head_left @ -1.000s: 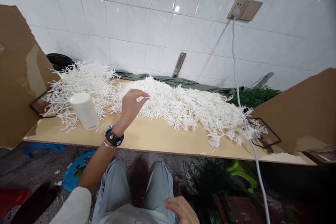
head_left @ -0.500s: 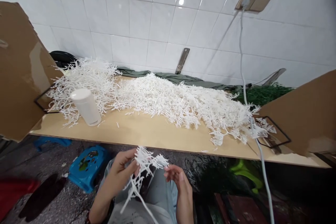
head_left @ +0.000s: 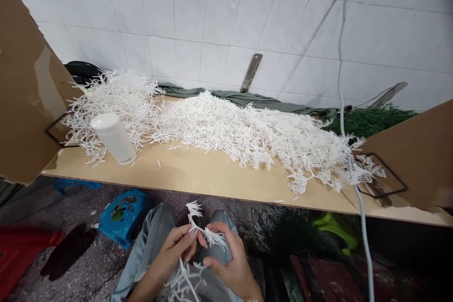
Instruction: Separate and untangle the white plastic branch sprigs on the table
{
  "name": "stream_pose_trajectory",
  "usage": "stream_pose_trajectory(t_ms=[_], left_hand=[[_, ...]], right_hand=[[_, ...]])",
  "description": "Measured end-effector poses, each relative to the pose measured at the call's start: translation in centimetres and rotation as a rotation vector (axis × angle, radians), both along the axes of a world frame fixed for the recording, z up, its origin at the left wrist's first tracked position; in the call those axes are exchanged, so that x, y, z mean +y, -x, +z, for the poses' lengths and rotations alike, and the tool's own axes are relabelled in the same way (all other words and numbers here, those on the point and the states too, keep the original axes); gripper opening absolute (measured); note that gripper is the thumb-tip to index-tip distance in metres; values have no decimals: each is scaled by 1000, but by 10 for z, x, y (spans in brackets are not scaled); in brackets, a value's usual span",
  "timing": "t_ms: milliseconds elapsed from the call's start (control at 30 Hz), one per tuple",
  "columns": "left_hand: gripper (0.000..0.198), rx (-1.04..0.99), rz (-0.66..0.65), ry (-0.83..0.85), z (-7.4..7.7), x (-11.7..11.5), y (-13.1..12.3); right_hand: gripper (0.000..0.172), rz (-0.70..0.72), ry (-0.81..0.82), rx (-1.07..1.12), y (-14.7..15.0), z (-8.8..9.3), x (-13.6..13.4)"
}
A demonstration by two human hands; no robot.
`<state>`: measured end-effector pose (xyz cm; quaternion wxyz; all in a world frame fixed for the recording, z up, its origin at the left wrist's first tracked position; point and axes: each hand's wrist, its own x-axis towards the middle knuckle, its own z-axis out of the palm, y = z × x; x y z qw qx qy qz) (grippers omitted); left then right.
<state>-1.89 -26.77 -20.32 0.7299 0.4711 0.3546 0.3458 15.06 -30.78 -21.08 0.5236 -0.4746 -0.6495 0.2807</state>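
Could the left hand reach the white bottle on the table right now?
Probably not at once. The left hand is in the lap, gripping a white branching plastic sprig together with the right hand. The white cylindrical plastic bottle stands unblocked near the edge of the wooden table.

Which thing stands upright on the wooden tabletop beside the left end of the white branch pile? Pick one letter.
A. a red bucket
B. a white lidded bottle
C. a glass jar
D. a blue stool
B: the white lidded bottle stands upright on the tabletop, at the pile of white plastic branches.
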Motion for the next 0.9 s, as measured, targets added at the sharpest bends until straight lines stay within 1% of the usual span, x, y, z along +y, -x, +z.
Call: stream_pose_trajectory(t_ms=[67,100,233,300,333,367,433,533,633,767,833,867,900], left_hand=[[44,-3,12,17,-1,2,-2],[44,-2,17,28,-2,3,-3],[48,-2,18,102,-8,6,-6],[50,35,0,98,-9,5,-6],[51,71,-25,70,-8,3,-5],[53,116,-62,30,-7,1,-5],[57,212,-183,-56,-3,-5,-4],[64,323,-359,-127,4,-12,-3],[70,355,-401,-111,12,-16,-2],[74,341,-449,-86,28,-17,-2],[72,313,-479,-94,34,-17,0],[69,296,-496,-97,35,-17,3],[63,274,-511,-80,32,-17,7]], right_hand=[[25,13,-33,-82,0,4,5],[23,30,-40,-109,0,5,7],[26,81,-59,-182,-4,4,11],[27,32,-96,-232,-11,4,13],[28,-10,-130,-273,-17,4,13],[30,-58,-171,-322,-23,5,14],[31,-138,-251,-430,-39,7,16],[28,-164,-334,-540,-62,14,15],[28,-140,-382,-606,-74,24,10],[33,-93,-429,-639,-73,43,5],[35,-38,-437,-647,-73,51,5],[36,-24,-440,-638,-76,56,6],[37,-67,-453,-589,-82,60,7]])
